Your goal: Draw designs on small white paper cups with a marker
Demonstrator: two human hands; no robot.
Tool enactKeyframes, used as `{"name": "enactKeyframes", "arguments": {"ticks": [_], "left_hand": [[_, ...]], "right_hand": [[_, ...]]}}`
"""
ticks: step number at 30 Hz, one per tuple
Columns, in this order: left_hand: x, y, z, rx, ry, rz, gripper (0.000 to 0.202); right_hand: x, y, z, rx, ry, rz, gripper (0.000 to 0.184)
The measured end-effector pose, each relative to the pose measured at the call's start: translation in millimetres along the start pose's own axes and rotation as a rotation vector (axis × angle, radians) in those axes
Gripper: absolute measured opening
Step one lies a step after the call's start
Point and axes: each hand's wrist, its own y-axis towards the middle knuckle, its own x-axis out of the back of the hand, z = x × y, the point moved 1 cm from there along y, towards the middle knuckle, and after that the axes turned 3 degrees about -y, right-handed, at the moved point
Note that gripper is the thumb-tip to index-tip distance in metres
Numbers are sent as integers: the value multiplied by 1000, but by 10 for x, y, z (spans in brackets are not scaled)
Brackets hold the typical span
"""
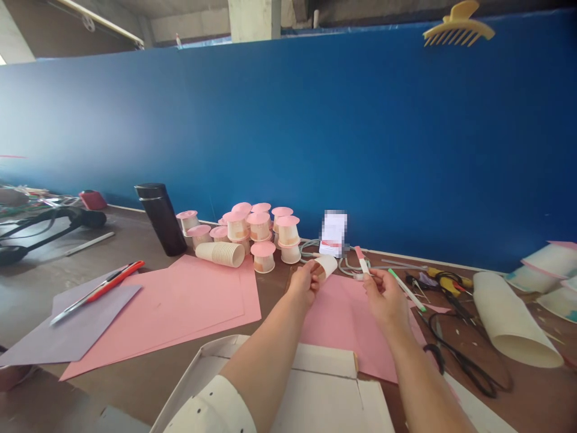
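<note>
My left hand (306,282) pinches a white paper cup (327,266), tipped on its side with its open end toward me. My right hand (384,293) grips a slim pink-and-white stick (361,260), held upright a little to the right of the cup; whether it is a marker cannot be made out. Beneath both hands lies pink paper (333,313). Behind and to the left stand several upturned paper cups with pink paper discs on top (263,255), some stacked. A nested stack of plain paper cups (220,254) lies on its side before them.
A black flask (161,219) stands at the left, near a red utility knife (99,291) on purple paper (31,343). A phone (332,234) leans against the blue wall (270,132). To the right are a green-and-white pen (407,290), dark cables (469,361) and a cream paper roll (514,319).
</note>
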Motion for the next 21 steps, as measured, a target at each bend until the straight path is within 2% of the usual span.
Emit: {"name": "enactKeyframes", "arguments": {"ticks": [4,8,17,21], "left_hand": [[7,-26,-13,55,-76,55,8],[2,-57,10,44,-104,60,9],[26,-350,127,-99,-145,-9,10],[-12,-452,292,-55,-145,22,13]], "right_hand": [[-53,12,-31,-158,341,79,43],[-81,-22,-1,-259,541,123,43],[-126,-73,84,-354,742,199,32],[-150,-78,55,-356,773,244,33]]}}
